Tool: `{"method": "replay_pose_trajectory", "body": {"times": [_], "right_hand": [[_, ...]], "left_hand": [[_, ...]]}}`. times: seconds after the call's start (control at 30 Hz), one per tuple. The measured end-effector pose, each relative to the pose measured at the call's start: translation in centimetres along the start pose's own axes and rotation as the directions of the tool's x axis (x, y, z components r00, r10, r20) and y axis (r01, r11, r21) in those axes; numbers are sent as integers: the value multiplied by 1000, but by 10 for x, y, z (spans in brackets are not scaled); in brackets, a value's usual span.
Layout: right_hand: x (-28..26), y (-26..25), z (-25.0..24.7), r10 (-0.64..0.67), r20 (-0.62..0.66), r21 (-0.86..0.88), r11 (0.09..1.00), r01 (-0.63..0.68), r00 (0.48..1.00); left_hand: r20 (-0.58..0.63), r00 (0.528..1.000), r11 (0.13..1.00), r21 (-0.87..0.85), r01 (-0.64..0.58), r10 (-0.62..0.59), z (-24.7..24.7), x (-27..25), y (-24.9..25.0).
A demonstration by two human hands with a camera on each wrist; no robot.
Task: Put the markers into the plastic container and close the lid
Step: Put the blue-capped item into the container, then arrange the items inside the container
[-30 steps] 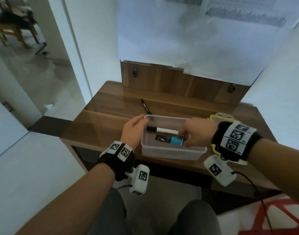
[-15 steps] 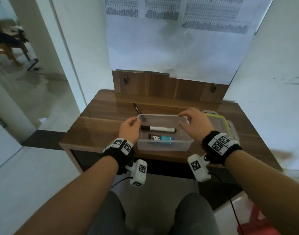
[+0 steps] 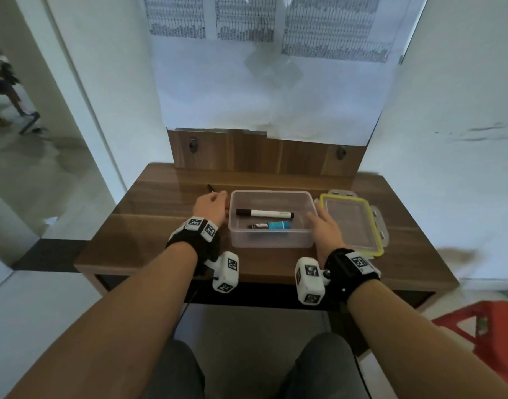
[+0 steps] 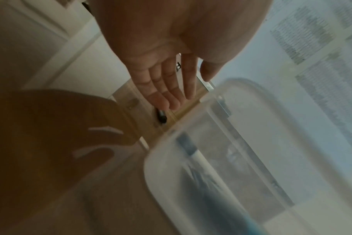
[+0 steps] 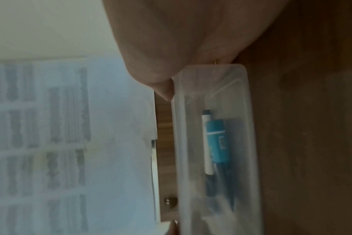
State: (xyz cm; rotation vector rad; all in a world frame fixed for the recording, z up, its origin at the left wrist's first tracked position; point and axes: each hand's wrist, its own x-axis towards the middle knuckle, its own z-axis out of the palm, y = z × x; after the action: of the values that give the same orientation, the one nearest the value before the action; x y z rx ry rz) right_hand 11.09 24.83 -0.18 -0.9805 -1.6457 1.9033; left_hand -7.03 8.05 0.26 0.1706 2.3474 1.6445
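A clear plastic container (image 3: 271, 241) stands open on the wooden table (image 3: 149, 226). Inside lie a white marker with a black cap (image 3: 264, 213) and a blue marker (image 3: 271, 225); both also show in the right wrist view, blue marker (image 5: 217, 143) in front. A black marker (image 3: 210, 188) lies on the table behind the container's left corner. My left hand (image 3: 211, 207) is beside the container's left wall, its straight fingers (image 4: 171, 98) just short of the black marker (image 4: 161, 116). My right hand (image 3: 323, 230) rests flat against the container's right wall, holding nothing.
The lid with a yellow seal (image 3: 351, 226) lies flat on the table just right of the container, under the edge of my right hand. A wooden backboard (image 3: 261, 154) rises at the table's far edge. A red stool (image 3: 488, 332) stands at the lower right.
My right hand let go of the blue marker inside the container and drew back to its right wall. My left hand left the container's left rim and reached back toward the black marker.
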Motion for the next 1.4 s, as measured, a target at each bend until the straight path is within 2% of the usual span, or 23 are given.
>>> {"method": "replay_pose_trajectory", "body": {"times": [0.1,0.17,0.27,0.4,0.47,0.6,0.7,0.8,0.87,0.97,1.03,1.1,1.17,1.4], "right_hand": [[-9,8,1,-69,8,-86,994,69,998],[-11,9,-2,-99,12,-100,990,99,995],[-8,16,-7,-100,-1,-53,994,100,995],[-8,18,-7,-154,4,-86,984,153,988],[-8,20,-7,-158,19,-100,982,159,987],[-9,19,-8,-180,34,-114,977,182,983],[-9,18,-7,-186,31,-96,978,188,982],[-11,18,-7,-186,42,-124,974,190,982],[-12,18,-5,-199,57,-138,969,205,978],[-14,17,-5,-216,46,-148,964,221,975],[-17,15,-6,-229,52,-167,958,235,972],[-19,15,-6,-224,56,-193,954,231,973],[-20,16,-6,-221,66,-200,952,230,973],[-22,13,-6,-244,100,-224,939,260,965]], "left_hand": [[33,999,993,116,-31,27,-5,38,-9],[78,995,962,258,-87,69,-14,32,6],[183,980,862,481,-159,78,-16,29,12],[328,939,704,643,-302,103,-11,27,18],[309,946,679,675,-289,96,-12,27,18],[247,966,759,615,-214,72,-20,30,13],[183,977,884,431,-182,112,-27,28,13],[119,960,945,184,-271,253,-35,11,23],[179,921,928,81,-364,346,-34,-8,32],[379,821,835,184,-519,427,-24,-35,43],[514,746,682,361,-636,424,-14,-46,50],[607,695,508,489,-709,387,-6,-49,56],[640,693,410,563,-717,332,0,-47,60],[609,765,342,688,-641,209,16,-35,62]]}}
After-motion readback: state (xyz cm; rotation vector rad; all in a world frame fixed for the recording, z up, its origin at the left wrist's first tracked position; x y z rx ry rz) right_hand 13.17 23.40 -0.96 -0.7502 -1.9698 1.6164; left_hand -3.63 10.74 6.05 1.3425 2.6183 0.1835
